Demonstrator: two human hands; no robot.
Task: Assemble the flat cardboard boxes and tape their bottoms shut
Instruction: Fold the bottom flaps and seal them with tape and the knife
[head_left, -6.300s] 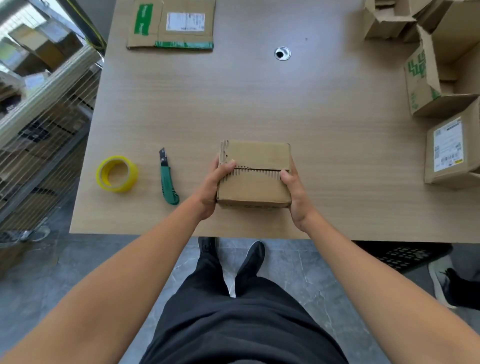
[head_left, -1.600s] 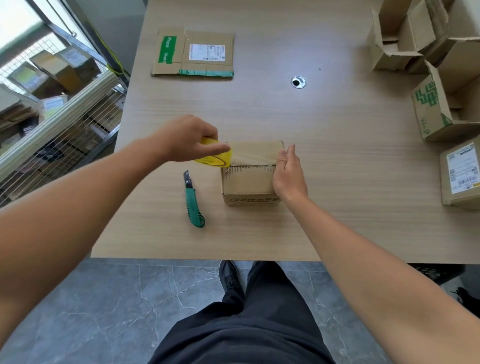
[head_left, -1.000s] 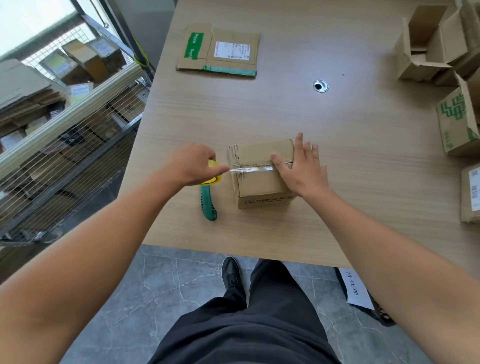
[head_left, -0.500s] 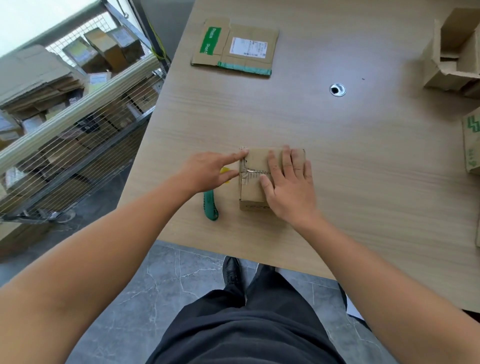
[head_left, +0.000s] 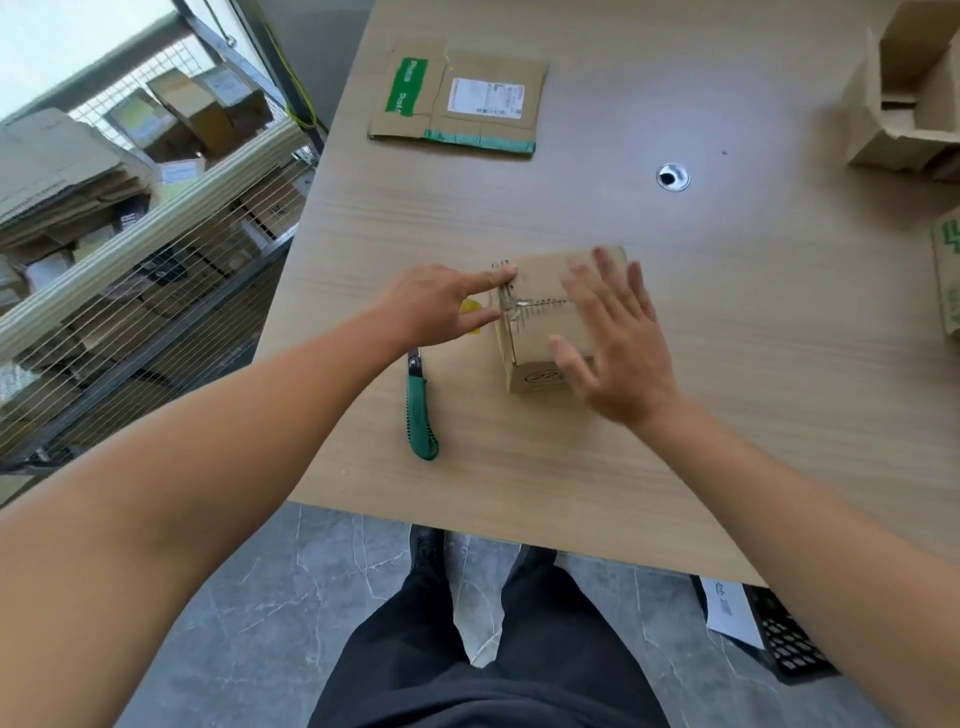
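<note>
1. Pale wood-grain counter (head_left: 727, 441) fills my view, with wire racks (head_left: 156, 301) of cardboard off to the left. The small box (head_left: 537, 376) sits near the front edge, its taped seam (head_left: 524, 301) facing up.
2. My left hand (head_left: 431, 312) has its fingers (head_left: 493, 275) straight. Forefinger and thumb press at the box's left top edge, gripping nothing that I can see.
3. My right hand (head_left: 618, 353) is spread open and blurred over the box top; I cannot tell whether it touches.
4. Yellow tape roll (head_left: 470, 310) peeks out under the left hand, and the green knife (head_left: 422, 415) lies near.
5. I judge the box light and hollow, stiff at its corners, soft mid-panel, and likely to slide. I would hold opposite side walls near the corners.
</note>
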